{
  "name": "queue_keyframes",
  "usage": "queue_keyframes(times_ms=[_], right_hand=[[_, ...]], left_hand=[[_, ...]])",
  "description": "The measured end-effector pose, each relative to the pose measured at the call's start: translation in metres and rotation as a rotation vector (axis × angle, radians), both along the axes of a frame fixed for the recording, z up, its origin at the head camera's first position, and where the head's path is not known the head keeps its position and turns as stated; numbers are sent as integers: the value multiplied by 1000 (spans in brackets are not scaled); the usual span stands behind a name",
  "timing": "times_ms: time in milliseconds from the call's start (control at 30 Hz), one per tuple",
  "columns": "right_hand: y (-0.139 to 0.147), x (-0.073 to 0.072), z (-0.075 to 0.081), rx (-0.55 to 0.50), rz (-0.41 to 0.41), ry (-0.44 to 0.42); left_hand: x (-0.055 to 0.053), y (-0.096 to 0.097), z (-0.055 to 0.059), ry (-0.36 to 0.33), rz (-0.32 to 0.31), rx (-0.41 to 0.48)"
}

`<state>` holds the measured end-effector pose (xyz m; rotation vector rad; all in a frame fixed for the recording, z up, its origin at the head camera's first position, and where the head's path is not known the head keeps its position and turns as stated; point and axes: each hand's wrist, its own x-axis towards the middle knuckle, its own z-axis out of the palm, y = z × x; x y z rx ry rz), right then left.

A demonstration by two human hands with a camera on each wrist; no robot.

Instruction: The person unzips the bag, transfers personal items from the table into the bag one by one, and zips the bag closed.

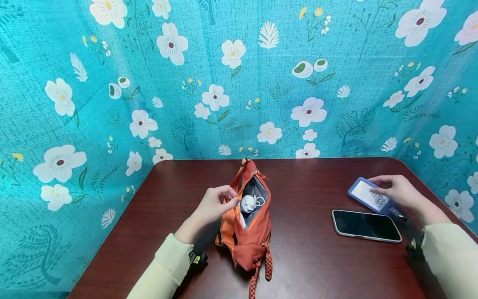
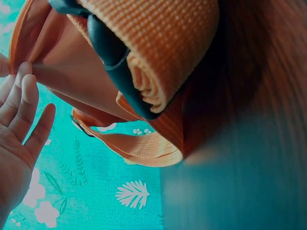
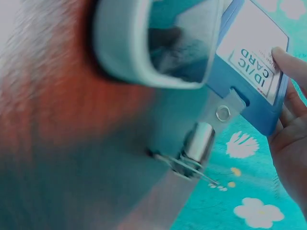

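An orange-red zip bag (image 1: 254, 238) lies on the table with its top unzipped. Inside its grey lining sits a coiled white cable (image 1: 248, 204). The left hand (image 1: 218, 202) pinches the bag's left edge between thumb and fingers; in the left wrist view that hand (image 2: 17, 120) grips the zip edge beside a rolled orange strap (image 2: 158, 33). At the right, the right hand (image 1: 401, 191) holds a blue ID card holder (image 1: 356, 182) by its edge. The right wrist view shows the thumb on the card's face and a metal clip (image 3: 199, 141) hanging from the holder.
A smartphone (image 1: 367, 226) with a dark screen lies face up just in front of the card holder. The dark red wooden table (image 1: 302, 265) ends at a teal floral cloth (image 1: 239, 104) behind and at both sides. Braided zip pulls (image 1: 268, 265) hang off the bag's near end.
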<state>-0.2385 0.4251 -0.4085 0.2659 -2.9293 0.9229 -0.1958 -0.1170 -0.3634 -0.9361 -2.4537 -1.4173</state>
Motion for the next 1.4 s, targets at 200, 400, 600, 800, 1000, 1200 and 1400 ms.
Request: queue_keyframes(times_ms=[200,400,600,800,1000,1200,1400], right_hand=[[-16,-4,15,-1,14,80],[-35,-6,33,10,39,141],[-58,-7,43,-8,83,132],[-83,-7,46,-56,136,147],[-110,-3,50,-130,171,139],[-133,3,55,-209,190,108],[-152,5,56,-266,181,83]], left_hand=[[0,0,0,2,1,-2],[0,1,0,-2,6,-8],[1,0,1,-5,1,-2],[0,0,1,-2,2,-3],[0,0,1,7,3,-10],[0,0,1,5,6,-12],[0,1,2,5,7,-13]])
